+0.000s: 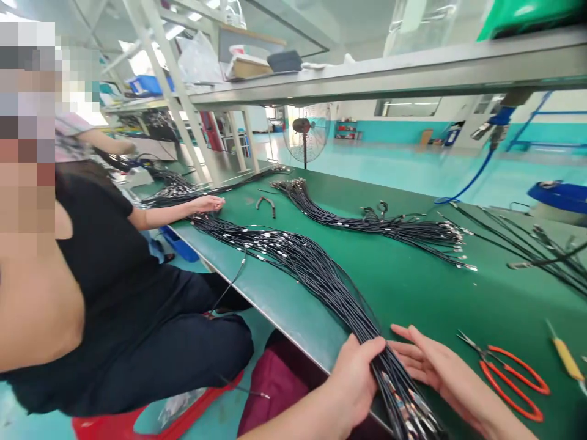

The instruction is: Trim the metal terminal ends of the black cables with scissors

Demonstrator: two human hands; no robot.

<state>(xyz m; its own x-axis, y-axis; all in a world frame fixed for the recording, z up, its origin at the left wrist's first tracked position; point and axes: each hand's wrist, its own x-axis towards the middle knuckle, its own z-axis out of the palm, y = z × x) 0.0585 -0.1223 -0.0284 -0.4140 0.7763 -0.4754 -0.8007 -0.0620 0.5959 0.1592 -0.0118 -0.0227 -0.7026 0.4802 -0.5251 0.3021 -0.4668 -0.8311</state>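
A thick bundle of thin black cables (316, 269) runs along the front of the green table, with white labels and metal ends. My left hand (355, 379) is wrapped round the bundle near its close end, thumb on top. On the bundle's other side my right hand (435, 366) is open, its fingers stretched out; some fingertips reach the cables, and whether they touch is hard to tell. Orange-handled scissors (509, 373) lie just right of my right hand.
A second cable bundle (367, 226) lies further back, near pliers (266, 206). More loose cables (527, 244) and a yellow-handled tool (566, 354) are at right. A seated co-worker's hand (208, 205) is above the bundle's far end. A shelf (367, 79) spans overhead.
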